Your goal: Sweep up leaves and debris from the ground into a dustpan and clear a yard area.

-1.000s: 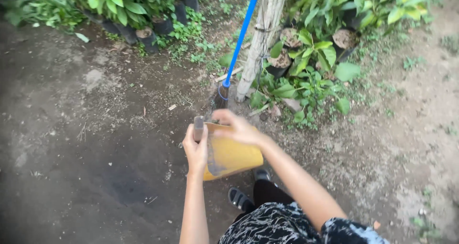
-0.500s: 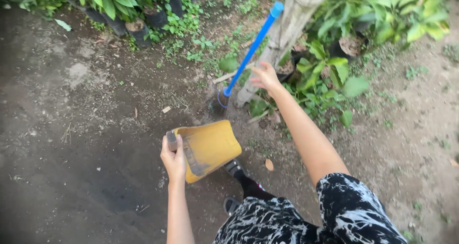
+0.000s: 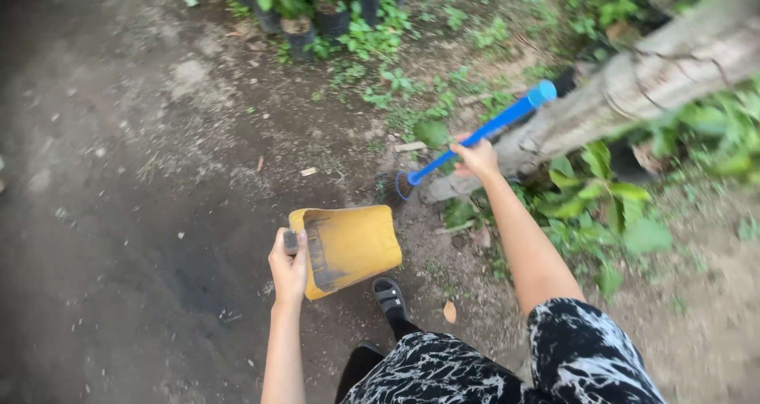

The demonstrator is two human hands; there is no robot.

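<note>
My left hand (image 3: 290, 266) grips the dark handle of a yellow dustpan (image 3: 348, 246), held low above the dirt with its open mouth facing up and right. My right hand (image 3: 477, 158) is stretched forward and closed around the blue handle of a broom (image 3: 499, 123), which leans against a pale tree trunk (image 3: 633, 95). The broom's head (image 3: 405, 184) rests on the ground at the trunk's foot. My foot in a black sandal (image 3: 389, 295) stands just below the dustpan.
Dark bare soil (image 3: 134, 214) spreads to the left. Black nursery pots with green plants (image 3: 317, 12) line the top. Leafy weeds (image 3: 602, 206) grow around the trunk on the right. A few dry leaves (image 3: 449, 312) lie on the ground.
My right hand left the dustpan, reached out and closed on the blue broom handle. The left hand kept the dustpan and lowered it to the left.
</note>
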